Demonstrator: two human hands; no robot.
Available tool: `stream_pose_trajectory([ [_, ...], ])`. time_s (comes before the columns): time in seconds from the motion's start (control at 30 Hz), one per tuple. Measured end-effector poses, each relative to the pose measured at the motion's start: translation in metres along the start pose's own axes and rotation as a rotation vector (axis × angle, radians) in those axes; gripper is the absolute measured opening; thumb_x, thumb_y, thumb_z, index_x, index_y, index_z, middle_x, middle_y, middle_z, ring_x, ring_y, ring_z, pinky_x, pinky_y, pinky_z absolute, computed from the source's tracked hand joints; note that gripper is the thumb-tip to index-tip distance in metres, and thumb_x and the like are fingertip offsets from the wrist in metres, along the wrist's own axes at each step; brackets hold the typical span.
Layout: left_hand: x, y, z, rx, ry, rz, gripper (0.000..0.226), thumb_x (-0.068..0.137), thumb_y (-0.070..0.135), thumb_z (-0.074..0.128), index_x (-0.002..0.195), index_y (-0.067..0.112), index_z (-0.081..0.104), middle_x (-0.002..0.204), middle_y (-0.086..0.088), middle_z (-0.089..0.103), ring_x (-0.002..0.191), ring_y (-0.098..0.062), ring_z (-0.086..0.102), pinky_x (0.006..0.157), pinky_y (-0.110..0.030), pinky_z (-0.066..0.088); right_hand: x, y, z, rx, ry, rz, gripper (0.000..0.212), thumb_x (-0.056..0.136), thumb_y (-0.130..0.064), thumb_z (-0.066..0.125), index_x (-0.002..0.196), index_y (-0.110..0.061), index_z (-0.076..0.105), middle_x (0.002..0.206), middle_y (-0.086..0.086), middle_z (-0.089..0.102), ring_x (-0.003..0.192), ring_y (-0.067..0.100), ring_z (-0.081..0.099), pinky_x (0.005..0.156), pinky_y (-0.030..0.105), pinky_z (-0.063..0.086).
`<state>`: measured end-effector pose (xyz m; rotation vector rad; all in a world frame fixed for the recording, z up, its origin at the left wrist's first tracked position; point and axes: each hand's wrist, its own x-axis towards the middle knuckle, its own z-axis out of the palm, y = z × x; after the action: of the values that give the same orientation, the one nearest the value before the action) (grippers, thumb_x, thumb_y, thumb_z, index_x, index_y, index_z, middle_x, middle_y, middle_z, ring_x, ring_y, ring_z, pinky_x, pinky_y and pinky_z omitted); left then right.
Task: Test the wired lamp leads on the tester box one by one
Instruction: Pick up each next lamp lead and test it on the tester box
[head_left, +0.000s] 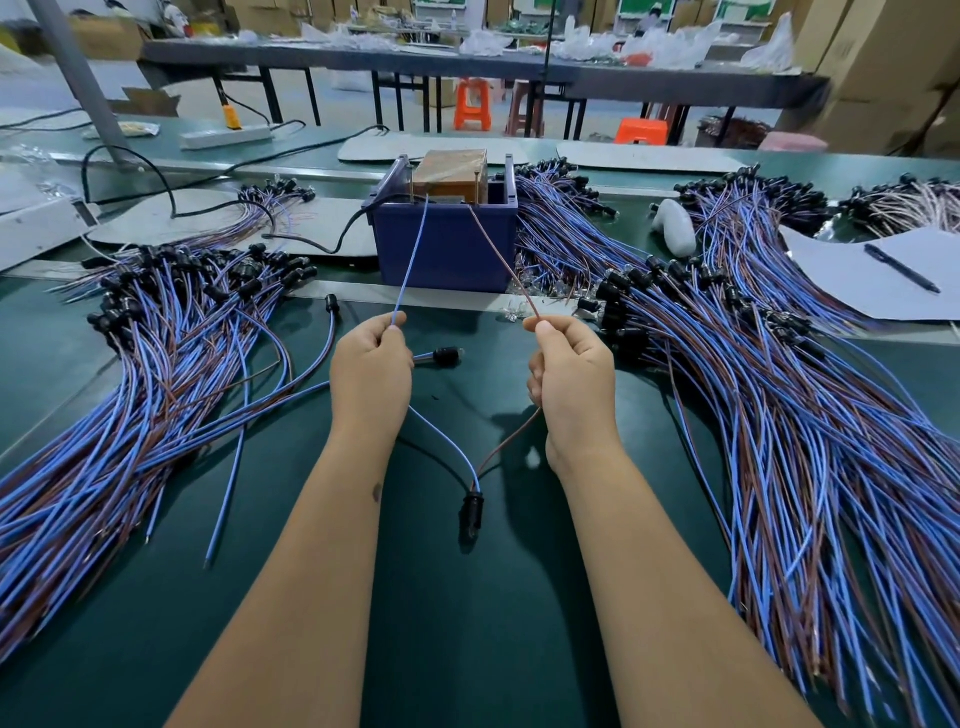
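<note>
- The lead under test is hanging between the two hands over the green bench (467, 649), its black lamp holder (471, 512) dangling low between the forearms
- Its blue wire (410, 260) is running up and away from the left hand (371, 364) toward the tester box (447, 228); its brown wire (501, 260) is doing likewise from the right hand (569, 374), so both long axes are pointing at the box top
- Each hand is pinching its wire between thumb and forefinger, the other fingers curling in
- Whether the bare tips are touching the contacts is too small to tell
- A tip could be slipping off its post, since the long, thin wires are flexing; a false fail seems likely then
- The tips drifting together might be shorting
- Piles of leads are lying left (156, 364) and right (753, 389) of the box; mixing tested with untested is a risk
</note>
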<state>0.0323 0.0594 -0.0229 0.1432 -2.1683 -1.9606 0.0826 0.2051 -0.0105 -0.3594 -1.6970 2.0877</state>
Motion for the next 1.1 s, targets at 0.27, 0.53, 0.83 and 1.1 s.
stream_pose_trajectory([
  [0.27, 0.0032, -0.0014, 0.0010, 0.008, 0.006, 0.007, 0.033, 0.098, 0.012, 0.041, 0.121, 0.016, 0.063, 0.045, 0.014, 0.048, 0.036, -0.002, 0.034, 0.039, -0.011, 0.029, -0.0008, -0.0011, -0.0003, 0.021, -0.024, 0.002, 0.021, 0.098, -0.011, 0.047, 0.086, -0.016, 0.063, 0.047, -0.006, 0.043, 0.042, 0.010, 0.038, 0.042, 0.018, 0.035],
  [0.53, 0.0025, -0.0008, -0.0004, 0.030, 0.015, 0.010, 0.032, 0.099, 0.012, 0.039, 0.119, 0.017, 0.063, 0.053, 0.011, 0.051, 0.037, -0.001, 0.034, 0.039, -0.012, 0.030, -0.0016, -0.0006, 0.0000, 0.031, -0.045, -0.015, 0.022, 0.097, -0.013, 0.049, 0.084, -0.020, 0.065, 0.048, -0.006, 0.044, 0.043, 0.010, 0.038, 0.043, 0.019, 0.035],
  [0.83, 0.0022, 0.0005, -0.0012, 0.025, 0.047, 0.007, 0.028, 0.099, 0.011, 0.038, 0.113, 0.016, 0.062, 0.053, 0.010, 0.051, 0.035, -0.001, 0.034, 0.038, -0.012, 0.029, -0.0009, -0.0007, 0.0004, 0.029, -0.023, 0.011, 0.021, 0.098, -0.014, 0.048, 0.087, -0.020, 0.065, 0.048, -0.005, 0.048, 0.043, 0.012, 0.043, 0.043, 0.018, 0.039],
  [1.1, 0.0072, -0.0004, -0.0018, -0.024, 0.115, -0.011, 0.029, 0.094, 0.010, 0.037, 0.108, 0.021, 0.060, 0.043, 0.015, 0.053, 0.041, -0.004, 0.039, 0.044, -0.020, 0.035, -0.0024, -0.0035, 0.0012, 0.039, -0.008, 0.020, 0.020, 0.099, -0.013, 0.047, 0.091, -0.018, 0.065, 0.049, -0.004, 0.049, 0.047, 0.013, 0.044, 0.043, 0.018, 0.041],
])
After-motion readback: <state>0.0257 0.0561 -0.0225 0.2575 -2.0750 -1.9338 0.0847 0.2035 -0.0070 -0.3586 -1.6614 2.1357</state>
